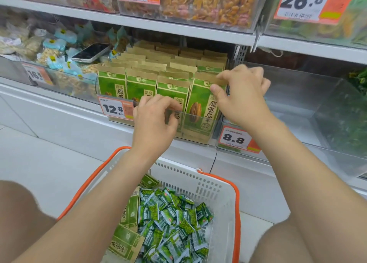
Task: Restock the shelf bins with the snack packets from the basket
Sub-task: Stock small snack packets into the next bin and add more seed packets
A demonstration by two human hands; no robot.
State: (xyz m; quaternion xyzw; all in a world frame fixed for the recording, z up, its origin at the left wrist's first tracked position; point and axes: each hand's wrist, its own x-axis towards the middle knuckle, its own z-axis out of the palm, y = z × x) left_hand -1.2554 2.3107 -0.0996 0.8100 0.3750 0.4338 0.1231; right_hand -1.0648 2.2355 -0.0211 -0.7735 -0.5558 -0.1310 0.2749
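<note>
Beneath the right hand (244, 95), a seed packet (201, 108), top edge pinched.

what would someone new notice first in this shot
The right hand pinches the top of the front right packet in a clear bin packed with green and brown seed packets, with the left hand at the bin's front wall. Below, a white basket with orange handles holds small green packets; a phone lies on the pale snack packs further left.
</note>
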